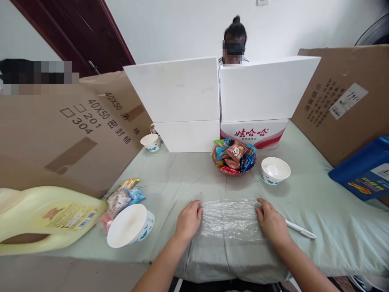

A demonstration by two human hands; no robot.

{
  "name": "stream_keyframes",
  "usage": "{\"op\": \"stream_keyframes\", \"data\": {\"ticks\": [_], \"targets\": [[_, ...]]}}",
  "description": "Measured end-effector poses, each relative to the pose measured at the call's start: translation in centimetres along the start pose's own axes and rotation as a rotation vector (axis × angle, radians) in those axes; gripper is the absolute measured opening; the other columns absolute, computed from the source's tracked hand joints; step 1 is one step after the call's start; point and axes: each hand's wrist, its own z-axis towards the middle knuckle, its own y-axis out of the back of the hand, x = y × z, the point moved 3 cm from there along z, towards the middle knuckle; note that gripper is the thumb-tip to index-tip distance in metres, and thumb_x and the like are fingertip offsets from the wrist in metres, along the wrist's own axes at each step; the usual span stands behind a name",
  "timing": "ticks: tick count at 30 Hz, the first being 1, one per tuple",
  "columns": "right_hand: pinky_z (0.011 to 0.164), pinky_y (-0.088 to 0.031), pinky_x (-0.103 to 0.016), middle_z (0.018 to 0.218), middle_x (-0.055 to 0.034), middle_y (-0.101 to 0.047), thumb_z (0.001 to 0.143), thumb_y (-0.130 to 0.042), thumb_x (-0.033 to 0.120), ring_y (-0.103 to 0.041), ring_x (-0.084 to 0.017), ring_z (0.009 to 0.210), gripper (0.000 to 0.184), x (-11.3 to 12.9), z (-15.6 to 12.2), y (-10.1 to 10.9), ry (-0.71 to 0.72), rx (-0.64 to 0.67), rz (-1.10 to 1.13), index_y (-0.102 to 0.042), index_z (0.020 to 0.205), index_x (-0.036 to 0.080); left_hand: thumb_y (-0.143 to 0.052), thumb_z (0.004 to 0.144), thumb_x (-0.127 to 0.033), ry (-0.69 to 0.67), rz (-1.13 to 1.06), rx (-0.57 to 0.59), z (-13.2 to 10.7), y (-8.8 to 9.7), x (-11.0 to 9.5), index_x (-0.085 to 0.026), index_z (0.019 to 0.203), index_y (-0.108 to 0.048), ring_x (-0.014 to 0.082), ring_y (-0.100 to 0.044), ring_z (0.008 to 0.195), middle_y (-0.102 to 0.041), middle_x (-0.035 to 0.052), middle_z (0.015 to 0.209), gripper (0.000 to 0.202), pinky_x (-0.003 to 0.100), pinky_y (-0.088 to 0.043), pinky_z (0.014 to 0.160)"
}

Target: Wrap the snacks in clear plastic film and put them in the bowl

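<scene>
Pen right of plastic sheet, snack bowl behind.

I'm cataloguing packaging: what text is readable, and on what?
"40X50 汤桶": left carton
"40X50 密封桶": left carton
"201": left carton
"304": left carton
"娃哈哈®": white box
"饮用纯净水": white box
"温馨提示": right carton
Too small or blurred: right carton's sticker and fine print, yellow jug, blue bottle, wrappers.

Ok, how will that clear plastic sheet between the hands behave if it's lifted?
The clear plastic sheet looks thin and wrinkled, so probably floppy. The tablecloth shows through it, so it's likely very light. Its gloss suggests it may slip.
</scene>
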Motion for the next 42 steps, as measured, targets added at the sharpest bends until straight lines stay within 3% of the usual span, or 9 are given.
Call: {"op": "stream_keyframes", "data": {"ticks": [4, 9, 12, 16, 22, 28, 33, 38, 42], "targets": [[0.068, -0.051, -0.034, 0.117, -0.0120, -0.066, 0.096, -0.030, 0.031, -0.068, -0.023, 0.083, 0.040, 0.1, 0.0, 0.0, 0.024, -0.011, -0.126, -0.054, 0.124, 0.018, -0.049, 0.090, -0.014, -0.038, 0.032, -0.051, -0.1, 0.3, 0.2, -0.018, 0.112, -0.060, 0.0210, -0.066, 0.087, -0.068, 0.0068, 0.099, 0.025, 0.033, -0.049, 0.080], [0.064, -0.050, -0.032, 0.117, -0.0109, -0.066, 0.098, -0.027, 0.031, -0.069, -0.022, 0.081, 0.040, 0.5, 0.2, -0.1, 0.057, 0.015, -0.211, -0.054, 0.124, 0.019, -0.045, 0.092, -0.016, -0.187, 0.117, -0.323, -1.1, 2.3, -3.0, -0.016, 0.110, -0.063, 0.0284, -0.058, 0.100, -0.062, 0.0136, 0.108, 0.026, 0.043, -0.048, 0.086], [0.063, -0.049, -0.032, 0.114, -0.0120, -0.066, 0.099, -0.027, 0.030, -0.069, -0.022, 0.081, 0.039, 0.9, 0.2, -0.4, 0.077, 0.023, -0.234, -0.053, 0.125, 0.018, -0.041, 0.094, -0.016, -0.449, 0.050, -0.160, -1.9, 1.1, -6.0, -0.021, 0.108, -0.064, 0.0255, -0.059, 0.101, -0.065, 0.0094, 0.106, 0.028, 0.042, -0.048, 0.089], [0.060, -0.047, -0.031, 0.109, -0.0109, -0.068, 0.099, -0.028, 0.030, -0.069, -0.021, 0.075, 0.039, 0.6, 0.2, -0.5, 0.085, 0.021, -0.260, -0.054, 0.125, 0.019, -0.054, 0.092, -0.040, -0.678, 0.054, 0.112, -2.6, -2.7, -7.7, -0.026, 0.139, -0.044, 0.0306, -0.033, 0.138, -0.044, 0.0068, 0.146, 0.050, 0.053, -0.028, 0.112], [0.069, -0.048, -0.034, 0.103, -0.0117, -0.067, 0.099, -0.029, 0.031, -0.065, -0.022, 0.079, 0.040, -0.6, 0.3, 1.9, 0.100, -0.148, -0.282, -0.059, 0.120, 0.015, -0.045, 0.093, -0.056, -0.647, 0.087, 0.235, -2.6, -4.7, -6.3, -0.031, 0.152, -0.012, 0.0306, -0.007, 0.146, -0.013, 0.0035, 0.159, 0.072, 0.059, -0.007, 0.116], [0.106, -0.031, -0.046, 0.132, -0.0100, -0.057, 0.096, -0.042, 0.038, -0.047, -0.027, 0.125, 0.039, 3.4, -1.2, 0.4, 0.561, 0.032, -0.150, -0.058, 0.127, 0.021, -0.044, 0.093, -0.056, -0.635, 0.094, 0.247, -2.6, -4.4, -6.6, -0.031, 0.152, -0.014, 0.0299, -0.006, 0.147, -0.012, 0.0025, 0.160, 0.071, 0.057, -0.005, 0.117], [0.113, -0.016, -0.053, 0.155, -0.0072, -0.028, 0.092, -0.040, 0.058, -0.021, -0.029, 0.143, 0.068, 2.5, -1.7, -1.8, 0.547, 0.161, -0.189, -0.029, 0.149, 0.023, -0.048, 0.089, -0.062, -0.556, 0.152, 0.165, -2.2, -3.1, -2.7, -0.032, 0.150, -0.023, 0.0330, -0.011, 0.146, -0.016, 0.0049, 0.159, 0.072, 0.058, -0.009, 0.115], [0.114, -0.019, -0.052, 0.156, -0.0094, -0.024, 0.091, -0.044, 0.055, -0.017, -0.029, 0.144, 0.069, 0.4, -2.9, -0.9, 0.536, 0.126, -0.199, -0.031, 0.148, 0.020, -0.047, 0.091, -0.057, -0.434, 0.226, 0.043, -2.9, -0.2, 3.7, -0.028, 0.149, -0.028, 0.0335, -0.016, 0.144, -0.022, 0.0086, 0.157, 0.068, 0.057, -0.017, 0.114], [0.114, -0.022, -0.051, 0.154, -0.0083, -0.031, 0.088, -0.050, 0.057, -0.020, -0.029, 0.144, 0.069, -1.2, -4.8, 0.5, 0.672, 0.122, -0.127, -0.035, 0.146, 0.023, -0.051, 0.092, -0.040, -0.555, 0.134, -0.045, -5.2, 1.4, 4.6, -0.019, 0.141, -0.043, 0.0322, -0.026, 0.141, -0.039, 0.0124, 0.149, 0.054, 0.052, -0.029, 0.112]]}}
